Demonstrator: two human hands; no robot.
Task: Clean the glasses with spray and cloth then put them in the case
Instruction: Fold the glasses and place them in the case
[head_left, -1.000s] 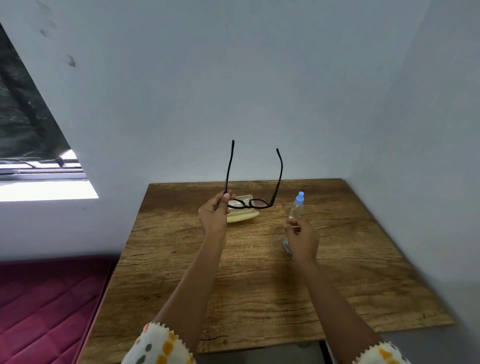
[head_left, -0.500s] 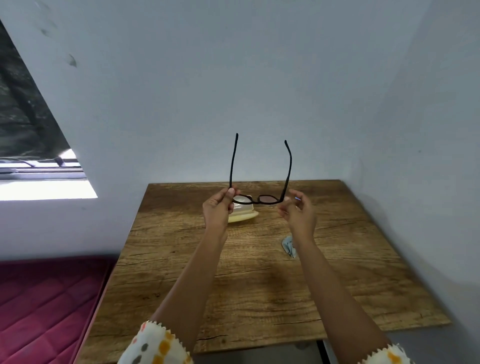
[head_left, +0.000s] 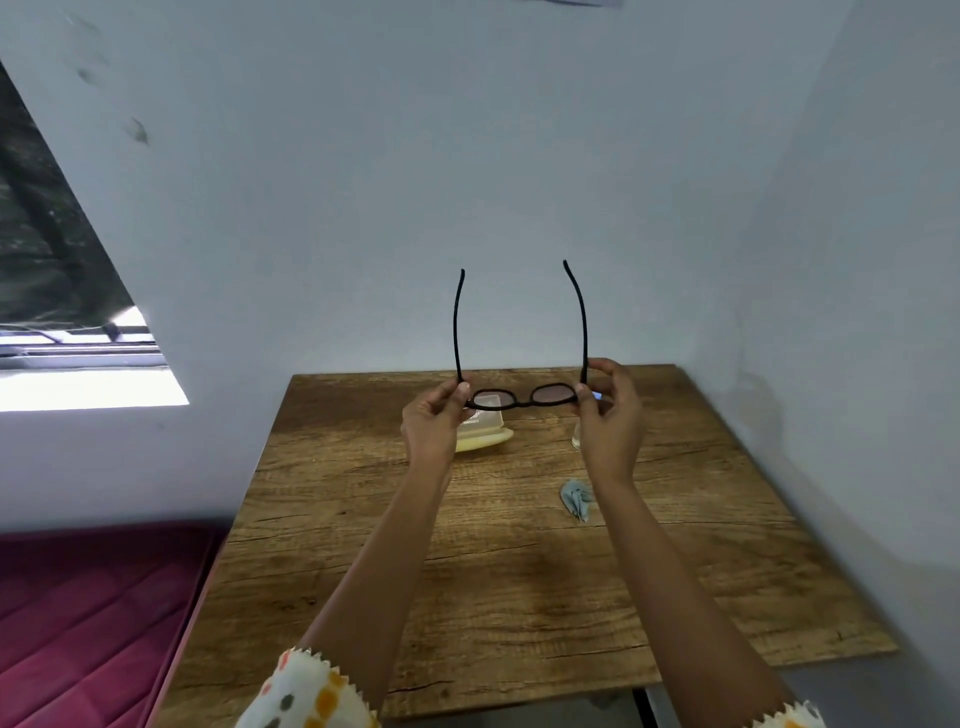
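My left hand (head_left: 434, 426) and right hand (head_left: 610, 415) pinch the black plastic glasses (head_left: 524, 397) at the hinges, above the brown wooden table (head_left: 519, 571); I'd grip lightly, frame only.

The bottle (head_left: 577, 441) is mostly hidden behind the right hand (head_left: 609, 415), only its clear base and some blue cap being seen. The case (head_left: 485, 440) is partly covered by the left hand (head_left: 434, 422) and the glasses (head_left: 524, 398), and the print on its lid is too small to be read. The hinges of the glasses are covered by fingers (head_left: 461, 388), and both sleeves (head_left: 306, 693) are cut off by the bottom edge.
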